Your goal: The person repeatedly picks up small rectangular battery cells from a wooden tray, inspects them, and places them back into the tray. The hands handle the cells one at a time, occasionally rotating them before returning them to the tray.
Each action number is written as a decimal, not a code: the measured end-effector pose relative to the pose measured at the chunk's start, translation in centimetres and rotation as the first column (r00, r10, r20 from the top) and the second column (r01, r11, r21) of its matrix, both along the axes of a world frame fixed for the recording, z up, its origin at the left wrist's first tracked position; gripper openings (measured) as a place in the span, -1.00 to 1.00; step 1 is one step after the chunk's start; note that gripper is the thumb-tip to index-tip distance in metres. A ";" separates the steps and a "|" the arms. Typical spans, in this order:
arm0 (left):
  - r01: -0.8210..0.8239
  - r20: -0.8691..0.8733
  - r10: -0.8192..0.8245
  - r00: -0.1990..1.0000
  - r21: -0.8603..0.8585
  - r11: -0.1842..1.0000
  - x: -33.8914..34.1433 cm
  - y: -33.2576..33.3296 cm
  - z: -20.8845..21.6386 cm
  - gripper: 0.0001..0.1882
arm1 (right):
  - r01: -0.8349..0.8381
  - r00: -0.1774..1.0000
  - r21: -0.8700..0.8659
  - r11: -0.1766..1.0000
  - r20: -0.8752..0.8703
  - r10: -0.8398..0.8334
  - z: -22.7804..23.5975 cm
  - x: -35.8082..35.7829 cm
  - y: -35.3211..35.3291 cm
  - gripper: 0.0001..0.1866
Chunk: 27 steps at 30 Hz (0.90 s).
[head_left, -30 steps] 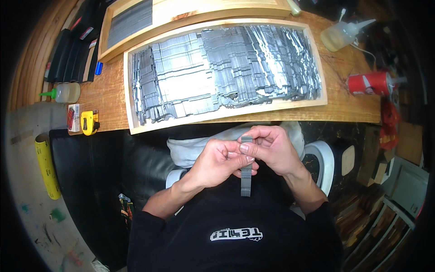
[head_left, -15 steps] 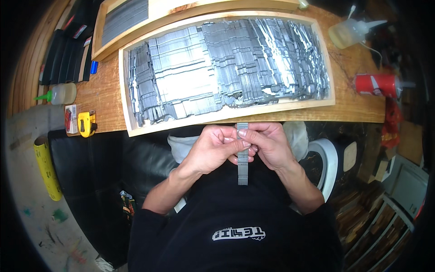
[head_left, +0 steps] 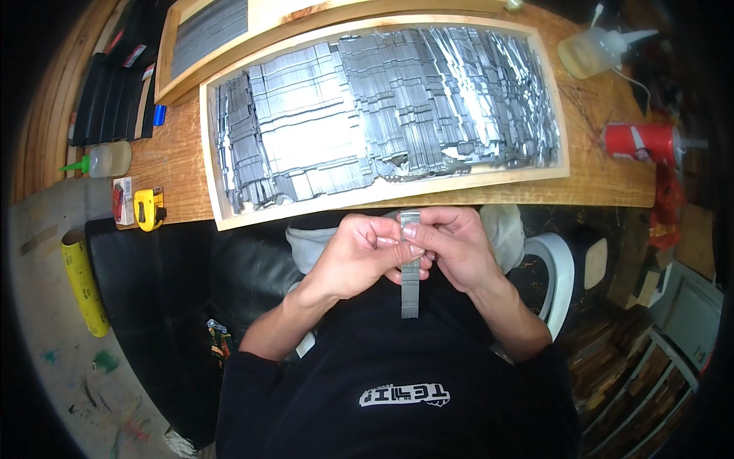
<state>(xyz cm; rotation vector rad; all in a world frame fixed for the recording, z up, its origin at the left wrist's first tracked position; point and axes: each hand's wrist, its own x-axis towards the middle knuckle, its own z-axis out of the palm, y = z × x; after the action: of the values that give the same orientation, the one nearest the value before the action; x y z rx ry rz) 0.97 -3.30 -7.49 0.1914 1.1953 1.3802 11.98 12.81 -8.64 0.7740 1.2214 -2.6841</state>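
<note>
A narrow grey segmented strip (head_left: 410,300) hangs upright between my hands, just off the table's front edge. My left hand (head_left: 355,256) is closed on its middle, with thumb and fingertips pressed together. Higher up, the thumb of my right hand (head_left: 459,249) lies across the strip's face, the fingers curled behind it. The lower end of the strip dangles free over my dark shirt. Beyond my hands a shallow wooden tray (head_left: 390,189) is filled with densely packed thin grey strips (head_left: 306,84).
A second wooden tray (head_left: 321,32) stands behind the first. On the left lie a yellow tape measure (head_left: 149,209) and a squeeze bottle (head_left: 112,159) with a green tip. To the right are another squeeze bottle (head_left: 587,55) and a red can (head_left: 638,143). A black padded seat (head_left: 160,283) is below left.
The grip of both hands on the strip stays the same. The strip's lower end sits slightly lower in view and its face has tilted a little, catching the light differently.
</note>
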 end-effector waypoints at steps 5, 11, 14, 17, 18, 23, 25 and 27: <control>0.005 0.012 -0.005 1.000 -0.016 1.000 0.8 -0.5 1.6 -0.83 | -0.045 0.996 0.055 0.997 -0.070 0.049 1.0 0.7 0.1 -0.88; -0.015 0.003 0.015 1.000 -0.009 1.000 1.1 -0.5 2.0 -0.84 | -0.067 0.996 0.082 0.994 -0.054 0.071 1.2 1.0 0.2 -0.88; -0.018 0.034 0.018 0.999 0.007 1.000 1.1 -0.6 2.0 -0.83 | -0.044 0.996 0.082 0.996 -0.069 0.050 1.3 0.9 0.0 -0.85; -0.020 0.051 0.019 0.999 0.018 1.000 1.1 -0.7 2.1 -0.83 | -0.044 0.996 0.076 0.996 -0.075 0.050 1.4 0.9 -0.1 -0.85; -0.021 0.054 0.020 0.998 0.019 1.000 1.0 -0.7 2.2 -0.83 | -0.046 0.995 0.080 0.996 -0.080 0.053 1.4 0.8 -0.1 -0.86; -0.022 0.056 0.020 0.998 0.026 0.999 1.0 -0.8 2.4 -0.83 | -0.061 0.995 0.072 0.996 -0.078 0.066 1.4 0.8 0.0 -0.86; -0.020 0.057 0.019 0.998 0.033 0.999 1.0 -0.9 2.5 -0.83 | -0.067 0.995 0.068 0.995 -0.073 0.072 1.6 0.8 0.0 -0.86; -0.017 0.063 0.014 0.998 0.050 0.999 0.8 -1.0 2.4 -0.83 | -0.072 0.995 0.088 0.993 -0.068 0.078 2.0 0.6 0.0 -0.87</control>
<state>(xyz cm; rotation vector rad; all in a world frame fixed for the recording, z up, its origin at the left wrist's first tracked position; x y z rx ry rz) 1.79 -4.27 -5.13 0.1740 1.1126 1.4210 12.63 12.81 -6.67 0.6341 1.3614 -2.6351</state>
